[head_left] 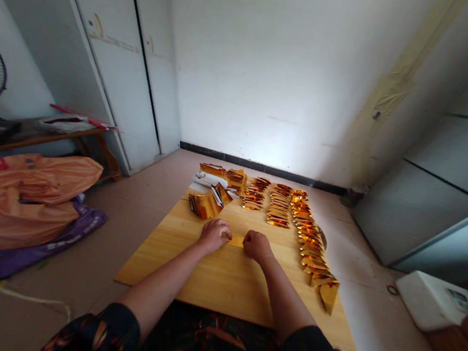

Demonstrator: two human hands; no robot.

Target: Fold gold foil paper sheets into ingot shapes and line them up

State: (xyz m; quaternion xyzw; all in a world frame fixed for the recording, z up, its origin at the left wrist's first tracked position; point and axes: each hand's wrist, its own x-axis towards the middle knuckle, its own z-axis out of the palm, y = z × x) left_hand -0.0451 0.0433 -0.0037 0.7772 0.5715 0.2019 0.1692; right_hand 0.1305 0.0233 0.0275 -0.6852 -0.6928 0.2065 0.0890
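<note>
right hand [255, 245] on gold strip [237, 241], apparently foil

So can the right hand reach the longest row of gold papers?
Probably yes: only bare board shows between the right hand and that row of gold papers. But it seems to hold a gold strip, so it might need to let go first.

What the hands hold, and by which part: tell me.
Gold foil paper, apparently pinched: left hand at its left end, right hand at its right.
</note>
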